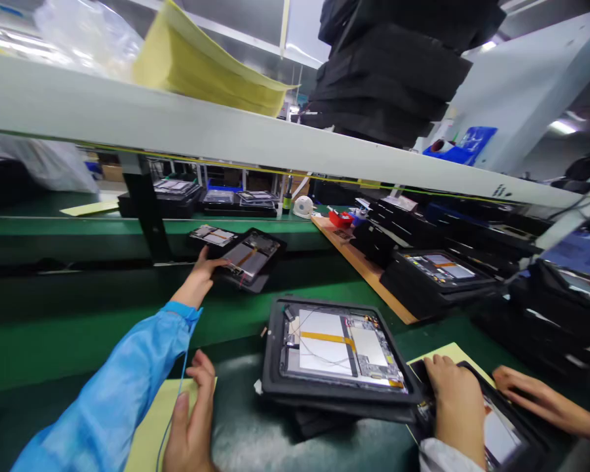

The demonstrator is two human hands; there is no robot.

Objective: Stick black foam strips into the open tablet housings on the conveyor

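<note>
My left hand (199, 278), in a blue sleeve with a thin blue cord at the wrist, reaches forward over the green bench. It grips the near-left edge of an opened tablet in a black foam tray (265, 246), which is tilted. Behind this lies another opened tablet (214, 235). Low in the view, my right hand (196, 413) is raised with thumb and fingers apart, holding nothing, beside a yellow sheet (152, 426). To its right, a larger opened tablet (327, 341) rests in a black foam tray, showing white battery cells, orange ribbon and circuit board.
At the right, a co-worker's hands (455, 393) work over another tablet (501, 432). Stacked black trays (413, 282) stand beyond a wooden strip (368, 275). A white shelf beam (255, 137) crosses above, bearing yellow sheets (201, 65) and black foam (388, 72). A dark post (147, 210) stands left.
</note>
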